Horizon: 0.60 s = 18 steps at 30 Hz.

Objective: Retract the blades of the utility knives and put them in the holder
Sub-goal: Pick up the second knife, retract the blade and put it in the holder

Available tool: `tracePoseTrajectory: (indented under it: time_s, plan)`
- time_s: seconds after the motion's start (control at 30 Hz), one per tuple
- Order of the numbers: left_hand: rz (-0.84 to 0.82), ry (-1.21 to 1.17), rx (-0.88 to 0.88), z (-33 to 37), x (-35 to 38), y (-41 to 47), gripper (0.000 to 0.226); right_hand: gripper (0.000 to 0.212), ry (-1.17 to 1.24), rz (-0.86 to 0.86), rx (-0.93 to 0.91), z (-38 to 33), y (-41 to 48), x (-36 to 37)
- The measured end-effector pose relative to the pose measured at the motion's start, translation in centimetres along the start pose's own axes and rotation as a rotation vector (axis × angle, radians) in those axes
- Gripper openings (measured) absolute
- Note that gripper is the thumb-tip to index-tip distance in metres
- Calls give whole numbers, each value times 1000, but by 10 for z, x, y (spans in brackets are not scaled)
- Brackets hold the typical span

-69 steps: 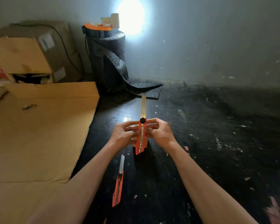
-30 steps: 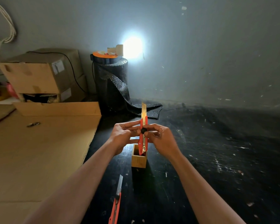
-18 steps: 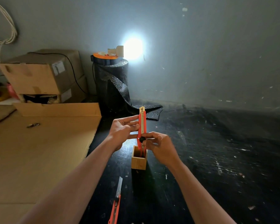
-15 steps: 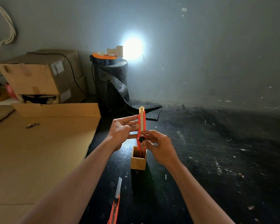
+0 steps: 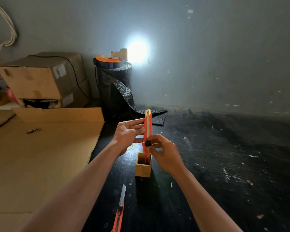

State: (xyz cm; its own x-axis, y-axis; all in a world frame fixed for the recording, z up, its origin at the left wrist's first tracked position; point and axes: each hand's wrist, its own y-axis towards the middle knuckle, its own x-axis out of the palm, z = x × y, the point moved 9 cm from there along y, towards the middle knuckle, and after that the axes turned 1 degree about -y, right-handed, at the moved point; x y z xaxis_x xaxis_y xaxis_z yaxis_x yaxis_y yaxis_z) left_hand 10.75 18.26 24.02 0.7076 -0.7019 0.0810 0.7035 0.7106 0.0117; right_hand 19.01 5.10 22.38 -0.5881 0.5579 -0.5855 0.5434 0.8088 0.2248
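An orange utility knife (image 5: 148, 128) stands upright with its lower end inside a small wooden holder (image 5: 143, 168) on the black floor. Only a short blade tip shows at its top. My left hand (image 5: 128, 133) steadies the knife's upper body with flat fingers. At the black slider knob, my right hand (image 5: 164, 153) pinches the knife. A second orange utility knife (image 5: 118, 215) lies on the floor near the bottom edge, its blade extended and pointing away from me.
Flat cardboard sheets (image 5: 40, 156) cover the floor on the left, with stacked cardboard boxes (image 5: 40, 81) behind. A black roll of bubbled material (image 5: 115, 87) with an orange cable reel and lamp on top stands against the wall. Grey wall ahead.
The long blade has slid back into the knife's body. The knife has come down so that its lower end sits in the holder; my right hand has followed the knob downward.
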Motion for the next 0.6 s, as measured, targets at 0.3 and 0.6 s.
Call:
tracePoseTrajectory:
  time_s: [0.3, 0.6]
  plan:
    - [1, 11, 10, 3, 0, -1, 37, 35, 14, 12, -38, -4, -5, -1]
    - [-3, 12, 8, 1, 2, -3, 37, 32, 31, 39, -9, 0, -5, 0]
